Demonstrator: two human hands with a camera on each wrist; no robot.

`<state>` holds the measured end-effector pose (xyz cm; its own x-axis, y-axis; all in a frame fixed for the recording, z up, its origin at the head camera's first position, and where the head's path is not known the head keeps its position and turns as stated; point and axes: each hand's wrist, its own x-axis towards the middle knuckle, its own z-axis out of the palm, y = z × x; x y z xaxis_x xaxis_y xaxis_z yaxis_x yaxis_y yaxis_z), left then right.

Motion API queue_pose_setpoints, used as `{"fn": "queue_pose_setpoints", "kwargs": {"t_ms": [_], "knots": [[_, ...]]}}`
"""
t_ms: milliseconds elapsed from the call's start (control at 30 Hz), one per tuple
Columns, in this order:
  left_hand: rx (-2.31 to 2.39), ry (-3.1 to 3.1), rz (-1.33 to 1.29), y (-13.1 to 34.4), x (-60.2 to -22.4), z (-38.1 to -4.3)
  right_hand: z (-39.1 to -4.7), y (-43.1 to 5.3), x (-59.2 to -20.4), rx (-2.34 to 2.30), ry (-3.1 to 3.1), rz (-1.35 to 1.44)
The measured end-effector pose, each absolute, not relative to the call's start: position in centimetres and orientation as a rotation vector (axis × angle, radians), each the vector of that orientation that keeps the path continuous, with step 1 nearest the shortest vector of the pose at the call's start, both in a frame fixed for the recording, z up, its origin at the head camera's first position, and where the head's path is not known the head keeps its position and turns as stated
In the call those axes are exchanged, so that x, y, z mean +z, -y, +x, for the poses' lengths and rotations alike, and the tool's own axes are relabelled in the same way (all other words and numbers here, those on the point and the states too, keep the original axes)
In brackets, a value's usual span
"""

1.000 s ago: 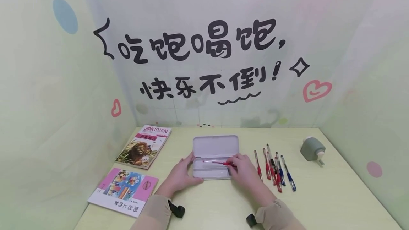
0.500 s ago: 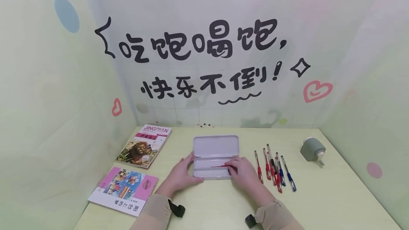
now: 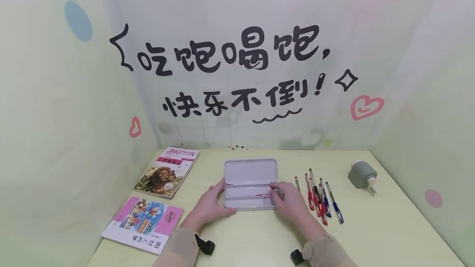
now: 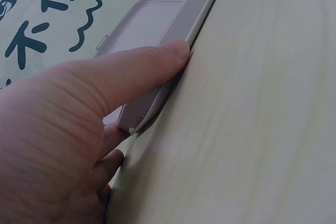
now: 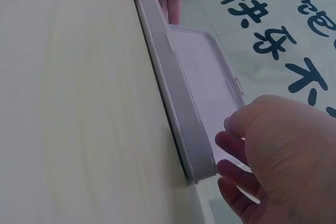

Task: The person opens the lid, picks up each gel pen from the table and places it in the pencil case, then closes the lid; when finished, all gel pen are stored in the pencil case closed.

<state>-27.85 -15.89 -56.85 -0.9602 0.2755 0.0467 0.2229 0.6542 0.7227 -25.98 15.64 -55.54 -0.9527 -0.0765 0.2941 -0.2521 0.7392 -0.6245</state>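
An open pale metal pencil case (image 3: 250, 171) lies on the table with its lid tipped back. My left hand (image 3: 210, 205) grips its left end, thumb along the front wall and fingers round behind, as the left wrist view of the case wall (image 4: 181, 24) shows. A red pen (image 3: 263, 195) lies in the long rear compartment, its right part hidden by my right hand (image 3: 289, 201). That hand is over the case's right end, fingers loosely bent; the right wrist view shows thumb and fingers apart beside the case's end (image 5: 202, 166), with nothing visible between them.
Several red, blue and black pens (image 3: 309, 195) lie loosely grouped to the right of the case. A grey pump bottle (image 3: 361, 174) is at the far right. On the left lie a lion-cover book (image 3: 163, 172) and a pink-and-white book (image 3: 142, 221).
The red pen, earlier held across the case by my right hand, is now down in the compartment. My right hand has loosened and shifted slightly right. The left hand stays put.
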Motion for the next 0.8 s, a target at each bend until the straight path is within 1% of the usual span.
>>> {"fn": "queue_pose_setpoints", "kwargs": {"t_ms": [167,567,800], "knots": [[1.204,-2.807,0.434,16.0,-57.1,-27.9,-26.3,-17.3,-55.3,1.072,2.669,0.144],[1.206,-2.804,0.429,15.9,-56.9,-27.9,-26.3,-22.9,-55.4,0.853,2.557,0.038],[1.223,-2.786,0.427,15.9,-57.0,-27.9,-25.3,-26.1,-55.3,0.855,2.584,-0.153]]}}
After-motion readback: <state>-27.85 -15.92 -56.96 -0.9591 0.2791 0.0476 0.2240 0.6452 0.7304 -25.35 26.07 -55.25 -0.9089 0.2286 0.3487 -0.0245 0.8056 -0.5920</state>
